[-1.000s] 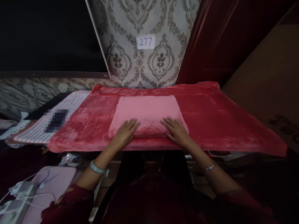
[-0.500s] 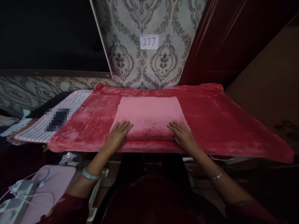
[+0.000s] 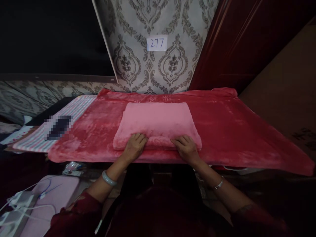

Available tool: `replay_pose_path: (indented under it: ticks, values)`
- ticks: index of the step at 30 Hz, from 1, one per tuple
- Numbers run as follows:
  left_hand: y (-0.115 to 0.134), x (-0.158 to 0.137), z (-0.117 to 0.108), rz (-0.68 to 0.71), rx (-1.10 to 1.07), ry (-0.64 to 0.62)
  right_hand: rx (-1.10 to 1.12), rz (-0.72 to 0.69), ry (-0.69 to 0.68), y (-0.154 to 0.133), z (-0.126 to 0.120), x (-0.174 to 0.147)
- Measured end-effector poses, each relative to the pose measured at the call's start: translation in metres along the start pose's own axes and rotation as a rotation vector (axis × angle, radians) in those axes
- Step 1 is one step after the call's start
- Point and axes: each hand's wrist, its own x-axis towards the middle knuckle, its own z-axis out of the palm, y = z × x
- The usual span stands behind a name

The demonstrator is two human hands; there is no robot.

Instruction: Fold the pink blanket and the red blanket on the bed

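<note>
Centrally, folded pink cloth (image 3: 158, 118) lies on red cover (image 3: 227, 128), left hand (image 3: 135, 146) and right hand (image 3: 187, 148) pinch its near edge, fingers narrow, patterned wall (image 3: 150, 70) far, dark screen (image 3: 49, 36) far left, striped cloth (image 3: 37, 141) left.

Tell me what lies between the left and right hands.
Head view: between the left hand and right hand is the near part of the folded pink cloth; no separate object shows there.

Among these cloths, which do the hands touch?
The folded pink cloth, its near part under the left hand and right hand; the red cloth spreads beneath, the striped cloth lies leftward.
</note>
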Motion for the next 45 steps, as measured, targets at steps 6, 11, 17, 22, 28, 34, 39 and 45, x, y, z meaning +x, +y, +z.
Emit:
replay_pose_path:
  ticks: [6, 11, 17, 22, 28, 34, 39, 45]
  values:
    - [0.006, -0.01, -0.01, 0.001, -0.092, 0.066, 0.131, -0.014, 0.012, -0.009, -0.022, 0.006]
    - [0.007, 0.006, -0.036, -0.168, -0.15, 0.089, 0.052, 0.097, -0.037, -0.014, -0.042, 0.038]
    - [0.003, 0.028, -0.038, -0.348, 0.041, -0.09, -0.114, 0.185, -0.272, -0.005, -0.021, 0.059]
    - [0.003, 0.018, -0.018, -0.427, 0.061, -0.232, -0.138, 0.235, -0.363, -0.002, -0.005, 0.045]
    - [0.001, 0.016, -0.013, -0.423, 0.06, -0.229, -0.131, 0.239, -0.334, -0.005, -0.005, 0.041]
    - [-0.001, 0.015, -0.011, -0.422, 0.062, -0.188, -0.106, 0.236, -0.277, -0.004, -0.002, 0.04]
    - [-0.004, 0.004, -0.018, -0.376, 0.049, -0.177, -0.068, 0.165, -0.248, 0.001, -0.013, 0.022]
    - [-0.025, -0.046, -0.034, -0.333, 0.07, -0.126, -0.089, 0.166, -0.179, 0.021, -0.036, -0.029]
